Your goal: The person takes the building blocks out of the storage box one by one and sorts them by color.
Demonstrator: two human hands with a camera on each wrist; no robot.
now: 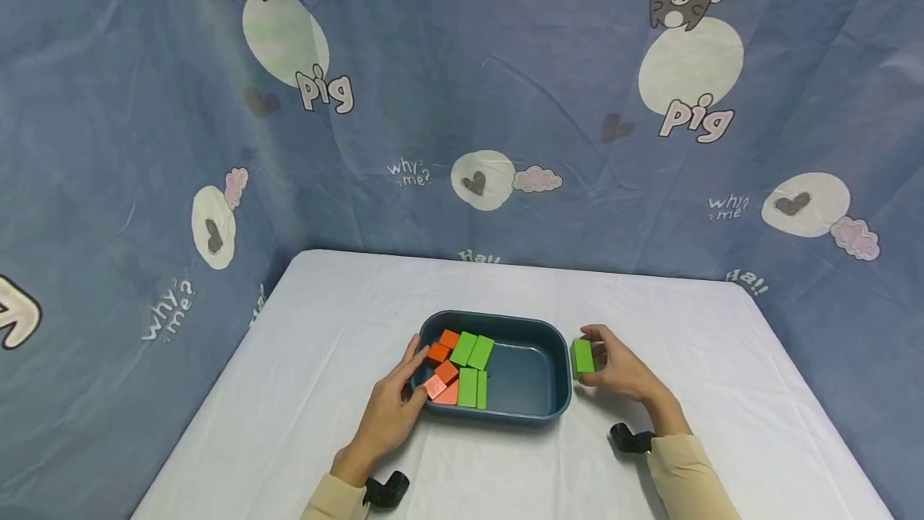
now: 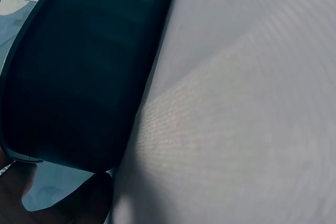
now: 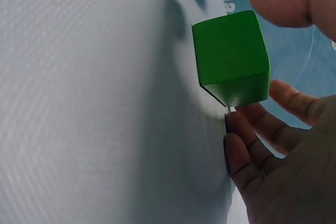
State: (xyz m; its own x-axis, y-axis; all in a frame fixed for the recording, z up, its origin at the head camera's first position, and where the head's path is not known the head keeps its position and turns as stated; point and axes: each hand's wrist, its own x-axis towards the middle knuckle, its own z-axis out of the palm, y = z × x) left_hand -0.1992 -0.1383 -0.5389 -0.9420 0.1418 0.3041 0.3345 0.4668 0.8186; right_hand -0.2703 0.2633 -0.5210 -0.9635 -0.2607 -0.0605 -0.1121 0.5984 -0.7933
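Observation:
A dark teal tray (image 1: 556,359) sits in the middle of the white table and holds several green blocks (image 1: 471,350) and orange blocks (image 1: 442,380) at its left end. My left hand (image 1: 395,400) rests against the tray's left rim, fingers curled over its edge; the tray wall (image 2: 79,72) fills the left wrist view. Just right of the tray, my right hand (image 1: 613,366) pinches a loose green block (image 1: 582,357) between thumb and fingers. The same green block (image 3: 231,59) appears close up in the right wrist view, slightly above the cloth.
The table (image 1: 325,319) is covered with a white cloth and ends at a blue printed curtain (image 1: 505,103) behind and on both sides. Black wrist-camera mounts (image 1: 386,490) sit near my forearms.

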